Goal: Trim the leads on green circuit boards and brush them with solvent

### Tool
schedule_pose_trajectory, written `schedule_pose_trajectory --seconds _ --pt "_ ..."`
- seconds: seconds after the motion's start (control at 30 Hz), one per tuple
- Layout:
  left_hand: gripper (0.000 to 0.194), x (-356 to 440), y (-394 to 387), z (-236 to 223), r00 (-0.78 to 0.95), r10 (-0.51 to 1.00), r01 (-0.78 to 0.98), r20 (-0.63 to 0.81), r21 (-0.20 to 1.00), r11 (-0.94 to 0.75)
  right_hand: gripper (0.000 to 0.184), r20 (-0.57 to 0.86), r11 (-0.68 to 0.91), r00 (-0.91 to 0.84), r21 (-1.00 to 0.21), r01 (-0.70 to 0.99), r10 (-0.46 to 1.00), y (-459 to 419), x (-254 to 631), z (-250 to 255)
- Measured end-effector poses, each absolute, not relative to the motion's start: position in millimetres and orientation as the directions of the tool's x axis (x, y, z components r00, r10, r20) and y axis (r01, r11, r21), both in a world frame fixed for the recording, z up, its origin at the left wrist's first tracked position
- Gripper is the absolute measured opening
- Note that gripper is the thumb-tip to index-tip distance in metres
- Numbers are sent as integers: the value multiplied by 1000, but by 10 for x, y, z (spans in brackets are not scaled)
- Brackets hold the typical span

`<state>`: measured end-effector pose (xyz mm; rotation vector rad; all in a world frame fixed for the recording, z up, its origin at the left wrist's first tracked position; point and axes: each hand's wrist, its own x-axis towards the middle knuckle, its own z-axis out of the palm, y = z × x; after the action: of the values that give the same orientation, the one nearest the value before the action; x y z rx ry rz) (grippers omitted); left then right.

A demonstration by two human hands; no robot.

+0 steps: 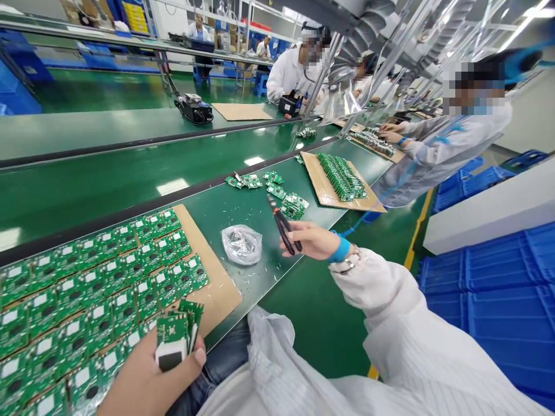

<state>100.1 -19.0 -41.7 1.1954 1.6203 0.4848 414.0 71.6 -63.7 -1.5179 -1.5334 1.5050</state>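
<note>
My left hand (150,375) is closed on a small stack of green circuit boards (177,332), held near the front corner of a brown cardboard sheet (217,289). That sheet carries several rows of the same green boards (99,283). My right hand (310,240) grips black-handled cutting pliers (281,222), their tip pointing away from me over the dark green bench (243,205). A crumpled clear plastic bag (241,244) lies on the bench just left of my right hand.
Loose green boards (277,190) are scattered beyond the pliers. A second cardboard sheet (323,193) holds a dense row of boards. A person in white (437,147) works to the right. Blue crates (498,289) are stacked beside me. A black device (195,108) sits across the conveyor.
</note>
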Motion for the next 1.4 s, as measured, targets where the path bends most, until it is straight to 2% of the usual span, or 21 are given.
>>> schedule_pose_trajectory --seconds 0.1,0.17,0.23,0.27,0.3,0.37,0.47,0.57,0.73,0.87,1.03,1.23,1.4 --pt "26 1079 -104 -216 20 909 623 -417 716 315 54 -263 -245 -308 -965 96 914 372 3964 -625" --pt "26 1135 -23 -106 56 915 718 -399 653 241 50 -223 -288 -352 -946 -145 909 171 3765 -685" --pt "32 1194 63 -30 67 918 811 -391 558 178 43 -170 -268 -358 -932 -244 918 29 3571 -749" --pt "37 1226 103 -4 71 918 852 -391 502 148 41 -125 -199 -327 -958 -204 937 -14 3495 -768" --pt "41 1260 139 17 77 917 887 -392 447 116 41 -56 -86 -282 -992 -95 958 -39 3438 -775" --pt "41 1333 199 46 108 912 927 -397 371 52 46 152 192 -195 -959 210 969 -44 3383 -755" --pt "33 1434 248 54 152 911 942 -382 334 -17 54 422 445 -178 -705 551 889 -6 3409 -690" --pt "34 1492 249 25 154 928 947 -341 320 -40 57 516 488 -198 -519 702 834 23 3466 -657" --pt "33 1516 236 -48 194 925 937 -326 341 -76 56 541 451 -181 -422 786 822 50 3490 -680" --pt "28 1530 268 -78 186 920 935 -345 351 -58 55 530 429 -166 -424 798 832 75 3484 -694" --pt "28 1558 312 -91 146 901 954 -407 300 -19 54 518 416 -156 -436 798 841 108 3481 -704" --pt "26 1578 373 -125 148 875 944 -461 330 14 48 538 434 -163 -426 794 827 143 3488 -734" --pt "29 1560 400 -128 122 848 937 -516 342 74 49 560 444 -187 -369 816 807 167 3498 -755"
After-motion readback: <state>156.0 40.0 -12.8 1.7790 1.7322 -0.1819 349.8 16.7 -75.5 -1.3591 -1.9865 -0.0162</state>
